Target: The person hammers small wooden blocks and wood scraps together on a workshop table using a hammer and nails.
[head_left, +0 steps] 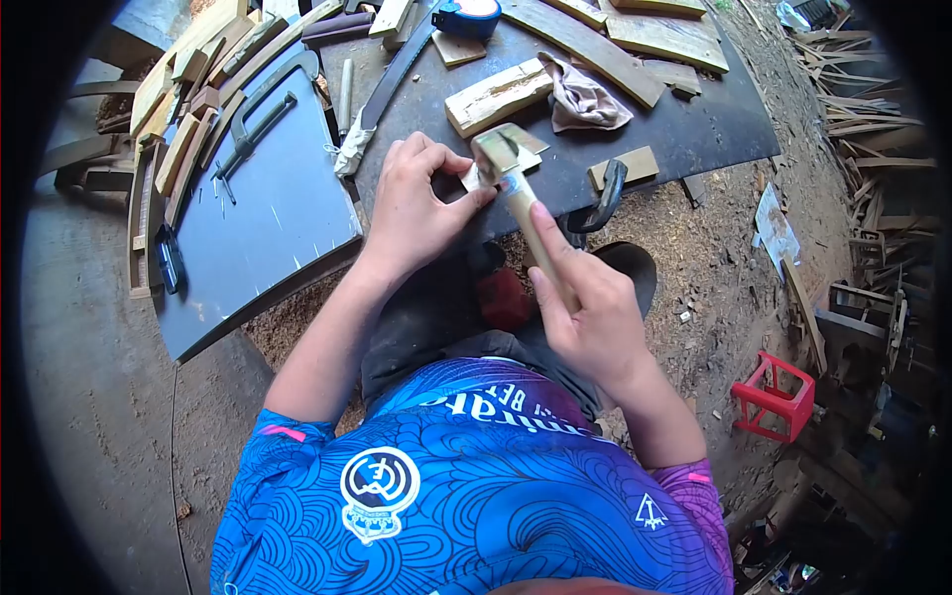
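The right hand [593, 312] is wrapped around the wooden handle of a hammer [516, 193], fingers curled shut on the lower shaft and the forefinger stretched straight along it toward the head. The wrist is bent slightly inward, the forearm running back to the person's lower right. The hammer's long axis runs from that hand up and to the left, its metal head pointing away from the person, over the near edge of the dark metal sheet [714, 129].

The left hand [416, 203] comes in from the lower left with the wrist straight. Its fingers are drawn narrow, thumb and fingertips pinched on a small pale piece of wood [474, 178] just left of the hammer head; the piece is mostly hidden, so its shape is hard to judge.

Beyond the hammer head on the sheet lies a rough wood block [496, 96], with a crumpled cloth [585, 99] to its right. Right of the hammer's shaft, a clamp [605, 193] grips the sheet's edge. Farther beyond the block lies a blue tape measure [466, 17].
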Demonstrator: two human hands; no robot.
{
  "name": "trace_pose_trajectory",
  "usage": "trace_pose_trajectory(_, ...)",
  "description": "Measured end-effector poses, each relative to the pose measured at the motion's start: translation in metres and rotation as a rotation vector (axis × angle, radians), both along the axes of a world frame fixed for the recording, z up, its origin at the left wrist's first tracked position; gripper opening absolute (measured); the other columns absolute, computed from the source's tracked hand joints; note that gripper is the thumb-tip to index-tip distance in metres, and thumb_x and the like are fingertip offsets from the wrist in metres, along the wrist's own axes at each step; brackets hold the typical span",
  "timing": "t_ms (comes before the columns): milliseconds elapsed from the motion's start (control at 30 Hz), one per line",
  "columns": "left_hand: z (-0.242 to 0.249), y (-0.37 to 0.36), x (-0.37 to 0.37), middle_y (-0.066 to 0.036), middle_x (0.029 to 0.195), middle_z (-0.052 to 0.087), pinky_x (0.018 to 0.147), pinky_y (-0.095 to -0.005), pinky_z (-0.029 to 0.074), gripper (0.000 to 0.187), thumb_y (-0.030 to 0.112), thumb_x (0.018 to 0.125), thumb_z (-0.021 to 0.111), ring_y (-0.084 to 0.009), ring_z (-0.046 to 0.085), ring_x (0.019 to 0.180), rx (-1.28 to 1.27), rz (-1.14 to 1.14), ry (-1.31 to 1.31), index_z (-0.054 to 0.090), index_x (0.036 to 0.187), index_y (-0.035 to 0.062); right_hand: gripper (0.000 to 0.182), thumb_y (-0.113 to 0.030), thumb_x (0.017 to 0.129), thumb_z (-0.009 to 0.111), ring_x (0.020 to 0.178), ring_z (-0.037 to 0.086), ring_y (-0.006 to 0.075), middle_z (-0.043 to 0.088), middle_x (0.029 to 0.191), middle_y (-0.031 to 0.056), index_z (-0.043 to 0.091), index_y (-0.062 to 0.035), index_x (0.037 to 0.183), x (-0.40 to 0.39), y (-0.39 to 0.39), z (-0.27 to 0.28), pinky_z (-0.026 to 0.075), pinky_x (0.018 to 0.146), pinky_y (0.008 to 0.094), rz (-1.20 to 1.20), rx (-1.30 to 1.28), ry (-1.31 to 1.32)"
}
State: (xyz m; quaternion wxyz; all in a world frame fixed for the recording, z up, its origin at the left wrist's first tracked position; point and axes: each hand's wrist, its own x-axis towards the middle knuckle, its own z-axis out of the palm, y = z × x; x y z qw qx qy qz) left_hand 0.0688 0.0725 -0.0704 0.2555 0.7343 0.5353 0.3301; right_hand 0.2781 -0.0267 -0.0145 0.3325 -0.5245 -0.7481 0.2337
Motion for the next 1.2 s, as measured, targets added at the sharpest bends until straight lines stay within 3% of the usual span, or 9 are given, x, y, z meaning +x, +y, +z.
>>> trace_pose_trajectory(200,0.003,0.000,0.000,-0.009,0.091,0.060,0.085,-0.0389,0.046,0.032,0.022,0.075,0.088,-0.0273,0.057,0.095,0.007,-0.006,0.014,0.067,0.089,0.0028,0.068,0.000,0.089,0.070,0.063,0.062,0.0291,0.064,0.076,0.0138,0.049,-0.0062,0.153,0.000,-0.002,0.021,0.052,0.062,0.0404,-0.009,0.040,0.021)
trace_pose_trajectory(733,0.002,0.002,0.000,-0.009,0.094,0.061,0.088,-0.0388,0.046,0.032,0.024,0.075,0.087,-0.0273,0.057,0.097,-0.045,-0.014,0.034,0.069,0.091,0.0035,0.067,-0.005,0.092,0.068,0.067,0.064,0.0304,0.064,0.077,0.0141,0.046,-0.0084,0.155,0.004,-0.004,-0.004,0.053,0.064,0.0423,0.004,-0.044,-0.006)
trace_pose_trajectory(900,0.002,0.003,-0.006,-0.009,0.100,0.062,0.092,-0.0400,0.046,0.040,0.028,0.077,0.087,-0.0286,0.058,0.101,-0.020,-0.084,0.033,0.069,0.103,0.0044,0.064,-0.006,0.092,0.068,0.066,0.065,0.0351,0.065,0.079,0.0188,0.050,-0.0084,0.153,0.004,-0.001,-0.006,0.053,0.065,0.0427,0.005,-0.088,0.058)
trace_pose_trajectory(967,0.008,0.001,-0.003,-0.010,0.107,0.064,0.095,-0.0409,0.046,0.045,0.029,0.077,0.087,-0.0297,0.058,0.104,0.037,-0.091,0.009,0.068,0.110,0.0044,0.062,-0.006,0.089,0.069,0.071,0.070,0.0345,0.070,0.088,0.0221,0.054,-0.0062,0.149,0.007,-0.001,-0.001,0.056,0.069,0.0400,-0.003,-0.116,0.071)
trace_pose_trajectory(1067,0.010,0.004,0.000,-0.007,0.111,0.069,0.101,-0.0428,0.045,0.035,0.027,0.079,0.086,-0.0294,0.061,0.109,-0.079,-0.057,0.032,0.078,0.109,0.0117,0.061,-0.005,0.083,0.071,0.085,0.076,0.0291,0.074,0.112,0.0252,0.059,0.0018,0.142,0.013,-0.003,0.009,0.059,0.079,0.0355,-0.084,-0.071,0.164)
trace_pose_trajectory(1200,0.000,0.012,-0.004,-0.005,0.108,0.069,0.098,-0.0437,0.046,0.028,0.026,0.081,0.084,-0.0285,0.061,0.108,-0.046,-0.152,0.016,0.079,0.106,0.0157,0.074,-0.001,0.075,0.082,0.082,0.064,0.0214,0.066,0.095,0.0105,0.056,0.0040,0.144,0.036,0.015,0.033,0.053,0.071,0.0321,-0.152,0.309,0.022)
